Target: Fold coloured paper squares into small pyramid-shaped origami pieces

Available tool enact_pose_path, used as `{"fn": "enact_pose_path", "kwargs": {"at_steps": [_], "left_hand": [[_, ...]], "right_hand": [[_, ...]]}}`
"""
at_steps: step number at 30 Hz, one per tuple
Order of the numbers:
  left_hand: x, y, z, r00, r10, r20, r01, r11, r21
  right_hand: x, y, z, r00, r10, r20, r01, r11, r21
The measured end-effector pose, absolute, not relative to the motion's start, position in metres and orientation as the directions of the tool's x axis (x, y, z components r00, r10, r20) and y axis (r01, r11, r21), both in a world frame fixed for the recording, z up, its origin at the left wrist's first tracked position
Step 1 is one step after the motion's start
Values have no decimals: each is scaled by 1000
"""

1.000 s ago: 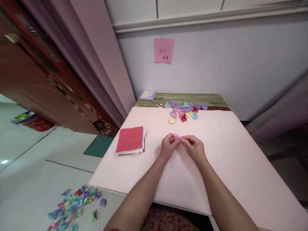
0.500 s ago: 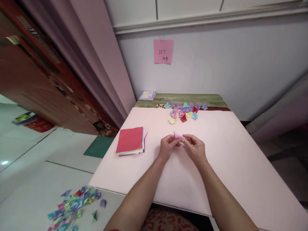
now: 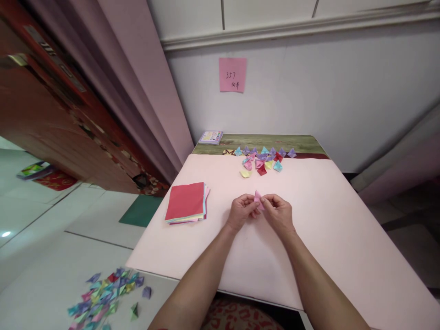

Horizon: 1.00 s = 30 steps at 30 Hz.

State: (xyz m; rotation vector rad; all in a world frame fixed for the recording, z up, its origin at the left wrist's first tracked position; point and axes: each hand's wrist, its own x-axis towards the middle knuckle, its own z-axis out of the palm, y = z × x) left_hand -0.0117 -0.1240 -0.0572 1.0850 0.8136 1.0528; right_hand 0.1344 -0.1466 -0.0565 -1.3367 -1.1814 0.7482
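A small folded pink paper (image 3: 258,198) is pinched between both hands above the middle of the table, one point of it standing upward. My left hand (image 3: 242,212) grips its left side with thumb and fingers closed. From the other side, my right hand (image 3: 278,213) holds it, thumb pressed on the front. The fingers cover much of its lower part. Beyond the hands lie several folded paper pieces (image 3: 261,169) in purple, blue, pink, red and yellow. To the left rests a stack of square paper (image 3: 185,201) with a red sheet on top.
The table (image 3: 330,238) has a pale pink cover. A packet of paper (image 3: 211,137) lies at its back left corner, against the wall. On the floor at lower left is a heap of folded paper pieces (image 3: 106,293). A pink note (image 3: 233,74) hangs on the wall.
The pink paper has been turned, so its point now stands more upright between the hands. My left fingers have shifted slightly to the right. Other things lie as before.
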Motion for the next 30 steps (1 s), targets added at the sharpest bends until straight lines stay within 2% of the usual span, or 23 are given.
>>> {"fn": "enact_pose_path", "kwargs": {"at_steps": [3,6,9,12,21,30], "left_hand": [[-12,-124,-57,308,951,-25,-264,110,958],[-12,-123,-58,265,964,-8,-308,92,947],[-12,-122,-59,243,970,-9,-354,98,930],[-12,-121,-60,239,971,-26,-377,118,919],[-12,-122,-56,227,972,-58,-357,139,924],[-13,-123,-56,247,968,-46,-361,136,923]], "right_hand": [[134,-149,-54,268,929,255,283,177,-943],[132,-151,-50,269,894,358,335,262,-905],[131,-152,-46,247,829,501,441,364,-820],[130,-152,-44,222,784,580,532,401,-746],[134,-152,-55,124,712,691,715,419,-560],[132,-154,-47,108,740,664,663,444,-603]]}}
